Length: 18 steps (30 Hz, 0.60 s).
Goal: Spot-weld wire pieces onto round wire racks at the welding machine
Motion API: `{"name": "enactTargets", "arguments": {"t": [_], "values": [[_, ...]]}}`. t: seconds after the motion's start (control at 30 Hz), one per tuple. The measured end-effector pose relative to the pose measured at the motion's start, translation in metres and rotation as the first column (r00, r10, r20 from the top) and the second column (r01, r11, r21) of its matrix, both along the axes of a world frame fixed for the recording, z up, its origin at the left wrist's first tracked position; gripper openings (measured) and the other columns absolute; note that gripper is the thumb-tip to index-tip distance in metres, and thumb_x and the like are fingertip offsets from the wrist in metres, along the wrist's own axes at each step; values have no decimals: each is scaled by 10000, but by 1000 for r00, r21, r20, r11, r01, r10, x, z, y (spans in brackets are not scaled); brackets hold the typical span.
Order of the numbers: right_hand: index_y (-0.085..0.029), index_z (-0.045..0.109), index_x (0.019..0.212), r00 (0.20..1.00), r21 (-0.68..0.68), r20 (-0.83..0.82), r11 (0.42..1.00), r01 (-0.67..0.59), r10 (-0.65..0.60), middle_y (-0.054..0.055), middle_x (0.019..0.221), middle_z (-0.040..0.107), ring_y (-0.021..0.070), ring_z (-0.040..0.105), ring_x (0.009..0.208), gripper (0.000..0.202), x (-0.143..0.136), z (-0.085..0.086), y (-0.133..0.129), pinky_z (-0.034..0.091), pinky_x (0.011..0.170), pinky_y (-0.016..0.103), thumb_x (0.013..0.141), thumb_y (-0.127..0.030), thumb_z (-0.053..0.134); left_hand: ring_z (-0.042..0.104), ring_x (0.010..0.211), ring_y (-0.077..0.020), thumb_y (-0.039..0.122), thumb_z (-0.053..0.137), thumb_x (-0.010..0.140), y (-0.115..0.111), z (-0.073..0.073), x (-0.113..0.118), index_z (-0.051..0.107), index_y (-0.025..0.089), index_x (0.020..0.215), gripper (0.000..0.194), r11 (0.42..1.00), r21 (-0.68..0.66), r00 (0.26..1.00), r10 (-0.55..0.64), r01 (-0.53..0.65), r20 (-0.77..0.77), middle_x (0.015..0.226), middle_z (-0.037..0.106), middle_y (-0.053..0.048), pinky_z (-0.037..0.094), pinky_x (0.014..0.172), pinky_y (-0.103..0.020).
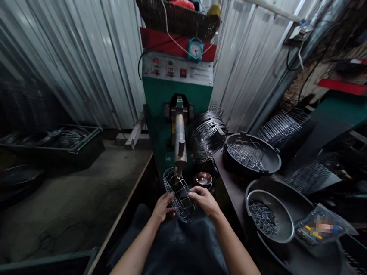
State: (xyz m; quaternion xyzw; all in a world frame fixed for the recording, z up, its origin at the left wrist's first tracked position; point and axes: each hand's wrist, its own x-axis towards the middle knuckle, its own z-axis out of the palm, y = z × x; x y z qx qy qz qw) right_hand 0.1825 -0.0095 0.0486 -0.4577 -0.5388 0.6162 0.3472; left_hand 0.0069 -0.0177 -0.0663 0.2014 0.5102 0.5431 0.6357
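Note:
An oblong wire basket (180, 200) is held between both hands, tilted below the metal arm (179, 141) of a green machine (155, 109). My left hand (163, 207) grips the basket's left side, fingers closed on the wires. On its right side, my right hand (204, 199) pinches the rim between thumb and fingers. The far end of the basket lies at the tip of the machine's arm; whether they touch is hard to tell. A small round metal dish (203, 179) stands just beyond my right hand.
Wire rings (208, 133) hang right of the machine. Right of them are a pan of wire pieces (248, 154) and a bowl of small metal parts (270, 215) inside a larger basin (317, 267). A green-edged crate (85, 141) sits at left.

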Motion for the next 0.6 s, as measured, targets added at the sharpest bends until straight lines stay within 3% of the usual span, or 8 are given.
{"name": "enactTargets", "arguments": {"t": [0.37,0.6], "values": [[-164,625,672,998,72,0,996,58,-58,-34,622,562,105,478,634,217,-15,-1,16,356,653,244,611,-363,683,558,719,-173,452,705,630,12,-9,-10,586,165,925,428,999,-30,1000,12,-12,-2,859,577,-68,502,550,-309],[-158,631,714,1000,-41,18,999,3,-3,-32,620,566,92,455,577,288,4,-5,-1,354,609,244,602,-413,702,567,717,-174,456,688,653,5,-9,-14,585,162,937,421,999,-44,999,-15,13,-31,860,574,-70,504,556,-315]]}}
